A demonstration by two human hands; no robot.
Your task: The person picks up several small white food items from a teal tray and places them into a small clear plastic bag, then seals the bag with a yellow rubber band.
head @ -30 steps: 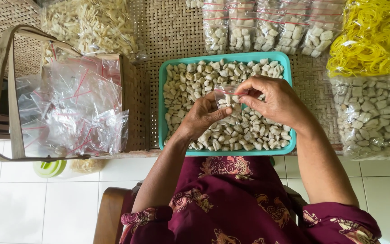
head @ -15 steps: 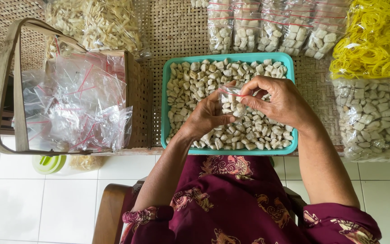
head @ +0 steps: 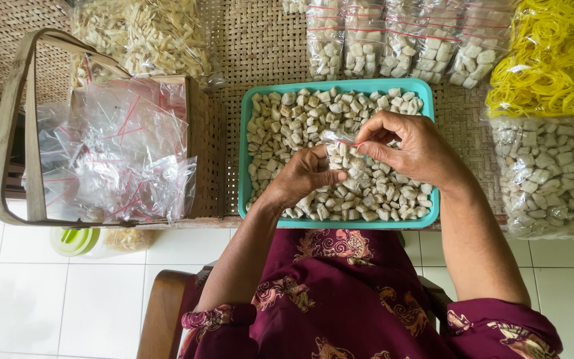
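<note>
Right hand [head: 414,147] now higher on bag [head: 340,154]

The tray [head: 247,166] is teal and full of pale cream pieces [head: 287,126]; the small bag [head: 341,156] held over it is clear with a thin red line. The sleeves [head: 499,332] are maroon with an orange and gold paisley print, and the rubber bands [head: 553,56] are bright yellow. The mat [head: 260,46] is tan weave, the floor [head: 28,299] white tile, the lid [head: 74,240] green and white.
</note>
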